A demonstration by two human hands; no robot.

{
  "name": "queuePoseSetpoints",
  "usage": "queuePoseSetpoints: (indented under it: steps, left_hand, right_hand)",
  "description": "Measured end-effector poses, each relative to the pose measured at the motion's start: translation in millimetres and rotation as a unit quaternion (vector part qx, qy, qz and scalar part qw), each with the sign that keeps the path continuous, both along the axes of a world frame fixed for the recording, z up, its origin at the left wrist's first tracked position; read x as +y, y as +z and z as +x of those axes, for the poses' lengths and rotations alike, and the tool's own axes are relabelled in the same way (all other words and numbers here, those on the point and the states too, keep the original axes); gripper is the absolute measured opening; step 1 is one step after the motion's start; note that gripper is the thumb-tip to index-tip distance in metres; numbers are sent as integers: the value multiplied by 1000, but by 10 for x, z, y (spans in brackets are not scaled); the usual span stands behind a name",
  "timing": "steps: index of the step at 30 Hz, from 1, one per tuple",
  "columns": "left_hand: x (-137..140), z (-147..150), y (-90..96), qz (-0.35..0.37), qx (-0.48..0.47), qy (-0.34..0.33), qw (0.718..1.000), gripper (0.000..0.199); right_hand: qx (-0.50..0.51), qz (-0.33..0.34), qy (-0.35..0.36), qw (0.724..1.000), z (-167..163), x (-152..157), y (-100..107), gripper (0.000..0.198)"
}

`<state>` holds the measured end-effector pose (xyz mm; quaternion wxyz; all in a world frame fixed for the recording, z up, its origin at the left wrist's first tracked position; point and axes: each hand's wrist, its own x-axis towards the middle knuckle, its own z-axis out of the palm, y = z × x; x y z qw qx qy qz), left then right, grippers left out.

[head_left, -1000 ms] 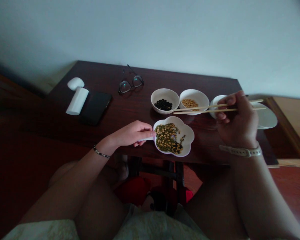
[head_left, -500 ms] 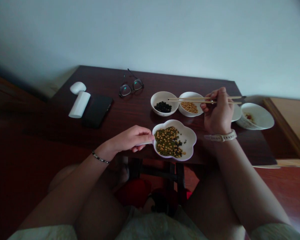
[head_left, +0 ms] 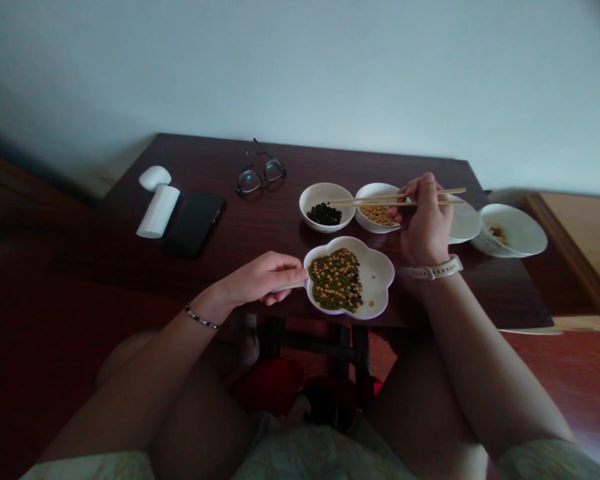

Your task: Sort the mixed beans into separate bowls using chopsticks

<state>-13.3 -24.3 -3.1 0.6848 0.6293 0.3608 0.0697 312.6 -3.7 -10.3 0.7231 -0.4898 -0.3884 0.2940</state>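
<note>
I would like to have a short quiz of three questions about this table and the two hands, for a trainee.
1. What does the right hand hold?
2. True or false: the left hand grips the handle of the flower-shaped dish.
3. What colour are the beans in the bowl nearest the glasses? (a) black (b) yellow (c) green

Key: 1. Two chopsticks. 2. True. 3. (a) black.

The table (head_left: pixel 260 227) is faced in faintly glossy wood grain, the wall (head_left: pixel 300 73) at twelve o'clock finished matt. Matt wood is seen in the chopsticks (head_left: pixel 367 199) at two, smooth plastic-like finish on the dish (head_left: pixel 377 283) at four, glassy shine on the glasses (head_left: pixel 274 170) at eleven.
</note>
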Motion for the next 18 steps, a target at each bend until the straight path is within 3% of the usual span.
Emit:
queuePoseSetpoints:
  steps: [10, 18]
  left_hand:
    - [28, -37, -15, 58, 35, -3, 998, 39]
    - [28, -21, -28, 69, 44, -4, 997, 38]
  right_hand:
    - [0, -2, -3, 1000, -45, -80, 34, 49]
    - [49, 2, 9, 999, 126, -389, 110, 47]
